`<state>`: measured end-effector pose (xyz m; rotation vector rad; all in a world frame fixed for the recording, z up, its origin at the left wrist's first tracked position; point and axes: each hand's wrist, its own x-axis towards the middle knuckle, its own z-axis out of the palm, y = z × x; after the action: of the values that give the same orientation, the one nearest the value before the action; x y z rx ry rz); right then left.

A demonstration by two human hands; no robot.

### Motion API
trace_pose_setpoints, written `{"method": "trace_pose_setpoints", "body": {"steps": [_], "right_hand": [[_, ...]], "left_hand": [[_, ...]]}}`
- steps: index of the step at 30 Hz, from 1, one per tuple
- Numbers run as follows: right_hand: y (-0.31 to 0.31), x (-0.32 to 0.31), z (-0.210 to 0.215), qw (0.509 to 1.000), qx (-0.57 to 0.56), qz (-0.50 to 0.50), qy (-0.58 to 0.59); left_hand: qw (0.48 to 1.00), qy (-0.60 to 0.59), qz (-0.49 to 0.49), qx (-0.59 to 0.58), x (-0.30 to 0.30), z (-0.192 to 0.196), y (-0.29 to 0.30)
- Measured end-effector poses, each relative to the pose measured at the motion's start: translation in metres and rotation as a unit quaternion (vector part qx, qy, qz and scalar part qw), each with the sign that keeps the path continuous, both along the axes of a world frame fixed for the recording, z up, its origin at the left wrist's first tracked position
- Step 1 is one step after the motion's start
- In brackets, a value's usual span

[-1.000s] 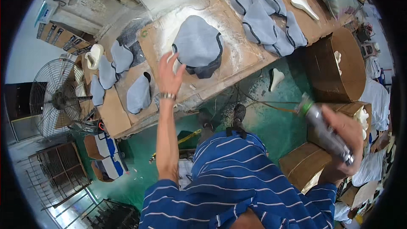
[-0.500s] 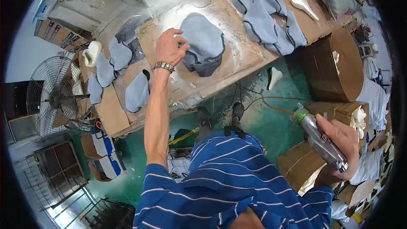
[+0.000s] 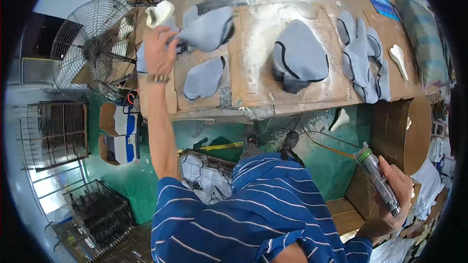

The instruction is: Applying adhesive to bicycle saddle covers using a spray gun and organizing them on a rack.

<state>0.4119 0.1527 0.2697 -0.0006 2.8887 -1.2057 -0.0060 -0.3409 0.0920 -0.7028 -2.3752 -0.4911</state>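
Note:
My left hand (image 3: 160, 53) is at the left end of the workbench, its fingers closed on the narrow end of a grey fabric cover (image 3: 208, 30). The cover is blurred at its wide, black-edged end. Beneath and beside it lie another grey cover, partly hidden, and a white saddle-shaped shell (image 3: 160, 13). A separate grey cover (image 3: 204, 78) rests near the bench's front edge. Out to the right, my right hand (image 3: 396, 187) is wrapped around a silvery cylindrical tool (image 3: 379, 177) with a green collar and a thin brown hose; its exact kind is unclear.
A pile of grey covers (image 3: 302, 51) sits mid-bench on powdery cardboard, with several more (image 3: 360, 58) farther right beside a white shell (image 3: 399, 61). A caged fan (image 3: 92, 43) stands at left. Cardboard boxes (image 3: 397, 136) flank me at right; another white shell (image 3: 340, 119) is below the bench edge.
My left hand has left the middle pile, moved left and taken hold of a grey cover. The view has turned left. My right hand still holds the tool.

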Motion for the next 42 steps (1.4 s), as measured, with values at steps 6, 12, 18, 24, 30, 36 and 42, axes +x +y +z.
{"method": "trace_pose_setpoints", "body": {"steps": [6,12,18,24,30,36,42], "right_hand": [[-0.019,-0.021,0.006,1.000,0.006,0.015,-0.006],[-0.040,-0.032,0.023,0.997,0.008,-0.009,-0.076],[-0.036,-0.029,0.031,0.996,0.052,-0.005,-0.073],[-0.031,-0.032,0.024,0.995,0.057,-0.012,-0.075],[-0.035,-0.030,0.024,0.998,0.030,-0.034,-0.045],[-0.034,-0.031,0.032,0.991,0.037,-0.077,-0.099],[-0.032,-0.041,0.029,0.986,0.118,-0.121,0.012]], "left_hand": [[0.975,-0.035,0.166,-0.144,0.073,-0.116,-0.160],[0.917,-0.202,0.307,-0.154,0.104,-0.224,-0.220],[0.921,-0.179,0.342,-0.058,0.078,-0.211,-0.212],[0.963,0.052,0.243,-0.108,0.042,-0.117,-0.187],[0.918,0.036,0.282,-0.277,0.074,-0.158,-0.200],[0.841,-0.262,0.377,-0.286,0.110,-0.281,-0.239],[0.790,-0.155,0.456,0.379,0.104,-0.351,-0.263]]}}
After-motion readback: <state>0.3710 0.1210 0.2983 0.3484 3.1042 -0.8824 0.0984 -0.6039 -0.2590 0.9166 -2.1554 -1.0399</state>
